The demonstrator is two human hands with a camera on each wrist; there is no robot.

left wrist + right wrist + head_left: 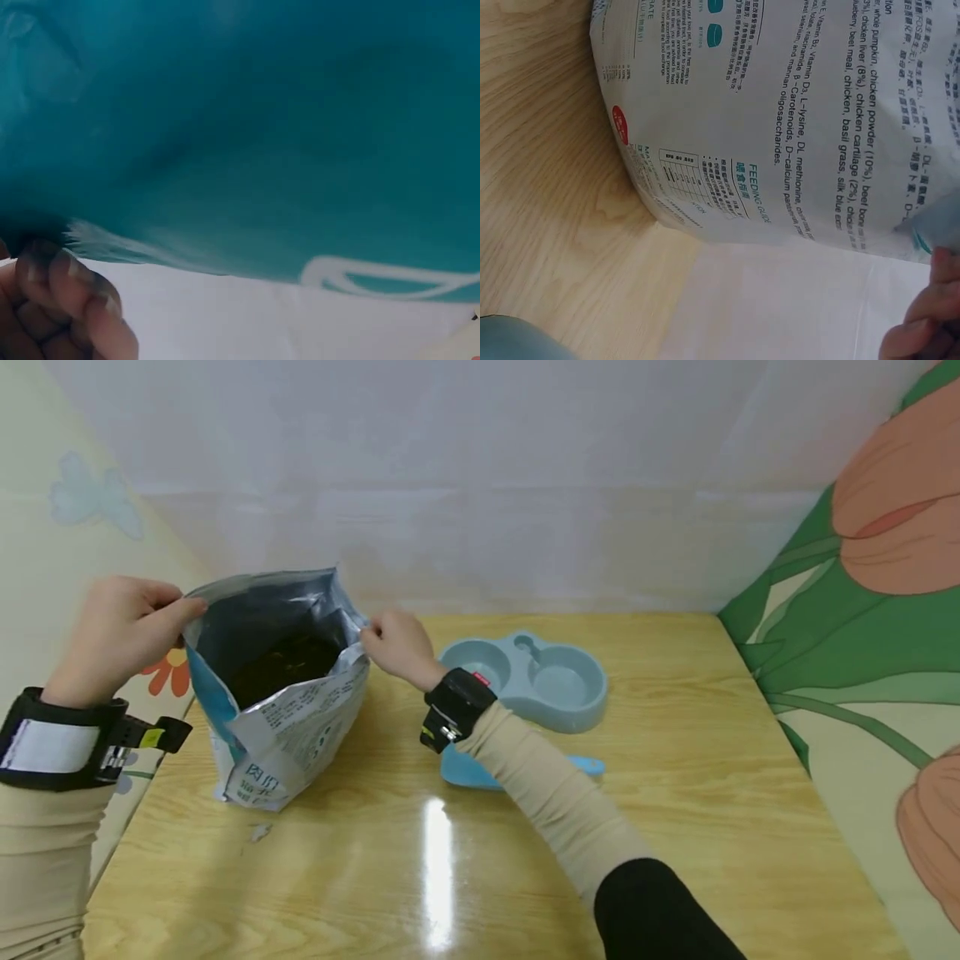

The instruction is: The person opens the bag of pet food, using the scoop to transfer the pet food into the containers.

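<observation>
Nearest, bare wooden counter (675,860) with a glare streak, wide open room toward the right front. Farther in, on the counter's left side near its left edge, an opened pet-food bag (281,710), standing upright, long axis vertical, mouth facing up and showing dark contents. Left hand (120,635) pinching the bag's left rim, grip closed on the foil edge; right hand (397,647) pinching the right rim, mouth spread between both. Just right of the bag, a blue scoop (585,766) lying flat, partly hidden by the right sleeve. Beyond it, a blue double bowl (525,681), near the back wall.
</observation>
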